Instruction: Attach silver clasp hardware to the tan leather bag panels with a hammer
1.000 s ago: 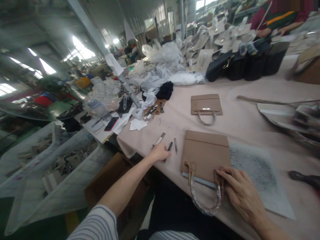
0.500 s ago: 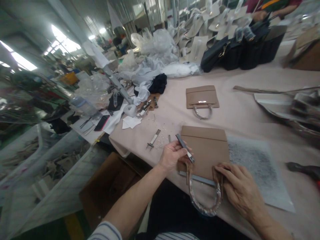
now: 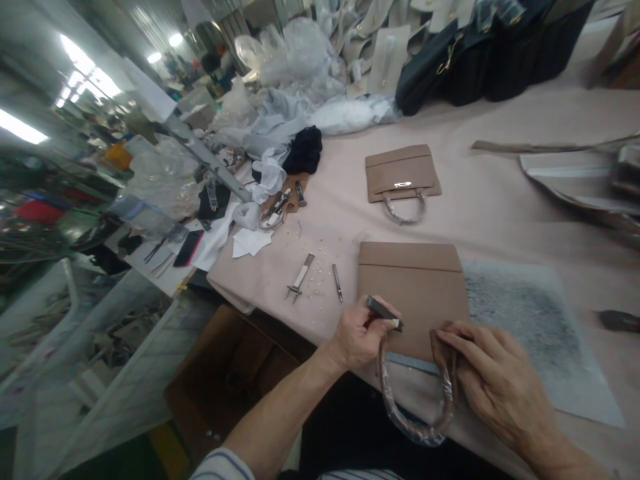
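My left hand [image 3: 361, 332] is closed around a short dark metal tool with a white band [image 3: 383, 312], tilted over the lower left of a tan leather bag panel [image 3: 410, 280]. A clear-wrapped bag handle [image 3: 395, 407] curves down past the panel's near edge. Its left end runs up beneath my left hand, where contact is hidden. With fingers bent, my right hand [image 3: 500, 373] pinches the handle's right end on the panel. Left of the panel lie a two-pronged metal tool [image 3: 301, 277] and a slim metal punch-like tool [image 3: 337, 283].
A smaller-looking tan bag piece with a handle [image 3: 403, 172] lies farther back. A smudged translucent sheet [image 3: 525, 327] is right of the panel. Black bags [image 3: 480, 67] and plastic wrapping [image 3: 300, 73] stand behind. A phone [image 3: 189, 248] lies left; a dark-handled tool [image 3: 620, 321] lies right.
The tool in my left hand has tipped to a flatter angle, and that hand has moved slightly lower on the panel. My right hand keeps its pinch. The view has shifted.
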Motion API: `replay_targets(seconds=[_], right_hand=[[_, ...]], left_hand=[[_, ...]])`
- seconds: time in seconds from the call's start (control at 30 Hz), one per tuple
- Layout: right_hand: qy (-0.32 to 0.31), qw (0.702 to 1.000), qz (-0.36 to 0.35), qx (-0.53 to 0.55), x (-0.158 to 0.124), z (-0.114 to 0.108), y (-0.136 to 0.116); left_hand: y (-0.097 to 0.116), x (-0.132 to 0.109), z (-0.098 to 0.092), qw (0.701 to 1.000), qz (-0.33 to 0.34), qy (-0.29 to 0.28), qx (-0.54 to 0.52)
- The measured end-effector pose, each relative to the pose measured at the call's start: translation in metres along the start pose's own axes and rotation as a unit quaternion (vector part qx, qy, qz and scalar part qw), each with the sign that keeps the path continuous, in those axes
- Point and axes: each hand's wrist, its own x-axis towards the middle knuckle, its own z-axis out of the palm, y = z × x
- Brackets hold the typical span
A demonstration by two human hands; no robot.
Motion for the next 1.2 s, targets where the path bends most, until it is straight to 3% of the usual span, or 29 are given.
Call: replay_targets(seconds=[0.37,0.7,1.0,1.2], right_hand=[[0.004,1.000,0.009,0.008,-0.0039,0.0033,0.0021],[0.003,1.000,0.014,0.008,-0.0055,0.0042,0.0026],[0.000,1.000,0.027,0.013,-0.0047,0.0034,0.0013],[0.015,1.000,0.012,0.014,-0.0031,0.0025,0.0014]], left_hand=[[-0.0002,-0.0037,0.0011,1.000,0.007,0.025,0.014],[0.0019,-0.0027,0.0014,1.000,-0.003,0.009,0.009],[0.0053,-0.0026,0.0066,0.992,0.072,-0.006,0.104],[0.0048,0.0015,0.0097,0.996,0.052,0.000,0.074]])
